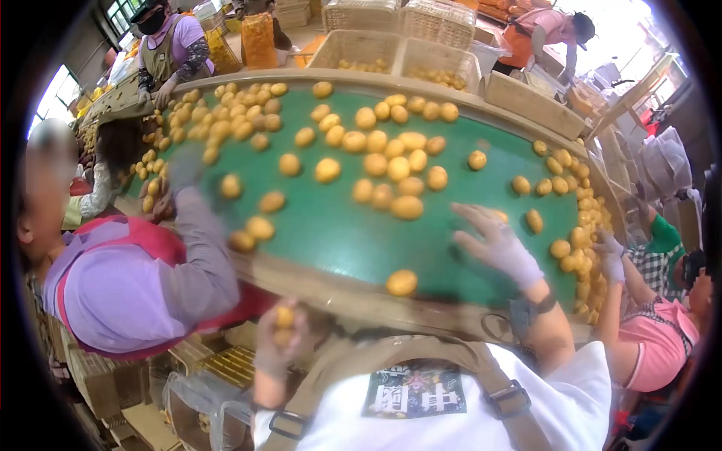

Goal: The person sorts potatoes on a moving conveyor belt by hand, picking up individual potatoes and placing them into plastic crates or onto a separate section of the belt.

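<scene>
The white T-shirt of the camera wearer carries a dark printed panel on its chest. Upside down in this view, 2 large white Chinese characters stand along the panel's edge nearest the bottom of the view: "中" at the right and, less sharply, "國" to its left. Turned upright, they read "中國". Further white lettering at the panel's upper left, as seen here, is too small and blurred to read.
</scene>
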The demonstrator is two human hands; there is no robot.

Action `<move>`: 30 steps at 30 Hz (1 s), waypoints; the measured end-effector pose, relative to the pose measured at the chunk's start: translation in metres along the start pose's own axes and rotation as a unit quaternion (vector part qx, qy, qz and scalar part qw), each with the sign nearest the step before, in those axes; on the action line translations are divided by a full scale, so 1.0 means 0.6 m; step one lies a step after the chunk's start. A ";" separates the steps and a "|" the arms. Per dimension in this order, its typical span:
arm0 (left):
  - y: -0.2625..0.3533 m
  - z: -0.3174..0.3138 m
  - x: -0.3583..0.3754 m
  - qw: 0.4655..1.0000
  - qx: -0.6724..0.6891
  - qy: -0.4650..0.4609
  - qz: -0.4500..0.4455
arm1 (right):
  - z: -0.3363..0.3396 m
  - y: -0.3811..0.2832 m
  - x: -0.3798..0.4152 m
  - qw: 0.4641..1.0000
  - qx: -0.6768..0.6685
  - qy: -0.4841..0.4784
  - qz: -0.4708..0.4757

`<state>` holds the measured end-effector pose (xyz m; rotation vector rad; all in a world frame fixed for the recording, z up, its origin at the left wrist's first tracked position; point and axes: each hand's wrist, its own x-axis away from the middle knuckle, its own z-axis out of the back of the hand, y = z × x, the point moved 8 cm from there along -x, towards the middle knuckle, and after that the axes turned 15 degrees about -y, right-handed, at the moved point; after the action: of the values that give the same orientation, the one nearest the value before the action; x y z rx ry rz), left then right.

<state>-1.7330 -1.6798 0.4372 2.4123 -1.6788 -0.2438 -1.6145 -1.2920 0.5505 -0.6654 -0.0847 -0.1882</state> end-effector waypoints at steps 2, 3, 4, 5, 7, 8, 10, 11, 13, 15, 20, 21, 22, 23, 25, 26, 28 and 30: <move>0.015 0.122 0.087 0.992 -0.018 0.115 -0.041 | 0.000 0.044 0.040 0.997 -0.005 0.019 -0.077; 0.017 0.199 0.122 0.975 -0.001 0.207 -0.084 | -0.001 0.046 0.047 0.996 -0.002 0.008 -0.092; 0.020 0.279 0.149 0.947 0.013 0.296 -0.125 | -0.003 0.049 0.055 0.994 -0.001 0.000 -0.107; 0.022 0.341 0.160 0.912 0.037 0.368 -0.178 | -0.007 0.052 0.064 0.992 -0.003 -0.008 -0.124; 0.035 0.330 0.086 0.905 0.019 0.374 -0.201 | -0.004 0.023 0.059 0.995 0.097 0.004 -0.036; 0.039 0.324 0.053 0.903 0.010 0.375 -0.211 | 0.000 0.015 0.055 0.989 0.148 0.011 0.005; 0.049 0.331 0.024 0.917 -0.067 0.336 -0.206 | -0.006 0.106 0.017 0.992 0.115 0.038 -0.039; 0.058 0.347 0.012 0.921 -0.106 0.315 -0.206 | 0.005 0.147 -0.009 0.992 0.098 0.052 -0.058; 0.081 0.361 -0.001 0.920 -0.184 0.275 -0.210 | 0.047 0.164 -0.081 0.980 0.172 -0.010 -0.095; 0.102 0.331 -0.012 0.898 -0.307 0.239 -0.207 | 0.077 0.185 -0.144 0.952 0.256 -0.068 -0.155; 0.062 0.170 0.023 0.798 -0.369 0.369 -0.301 | 0.077 0.349 -0.194 0.962 0.180 -0.021 -0.205; 0.056 0.130 0.025 0.793 -0.394 0.363 -0.291 | 0.081 0.353 -0.184 0.955 0.194 -0.018 -0.222; 0.050 0.094 0.034 0.788 -0.417 0.360 -0.275 | 0.089 0.354 -0.168 0.969 0.125 0.031 -0.209; 0.040 0.060 0.041 0.783 -0.439 0.358 -0.258 | 0.093 0.355 -0.144 0.976 0.055 0.078 -0.197; 0.028 -0.018 0.011 0.762 -0.495 0.347 -0.235 | 0.110 0.326 -0.097 0.976 -0.007 0.182 -0.122; 0.023 -0.048 -0.015 0.749 -0.524 0.340 -0.222 | 0.106 0.294 -0.078 0.972 -0.116 0.173 -0.113; 0.002 -0.086 -0.086 0.804 -0.503 0.264 -0.176 | 0.092 0.190 -0.043 0.924 -0.335 0.160 -0.092; -0.040 -0.142 -0.194 0.907 -0.352 0.202 -0.113 | 0.053 0.088 -0.019 0.954 -0.291 0.061 0.047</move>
<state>-1.7306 -1.5567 0.5165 1.9167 -0.9114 -0.2951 -1.6155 -1.2299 0.5416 -1.2420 0.1275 -0.1626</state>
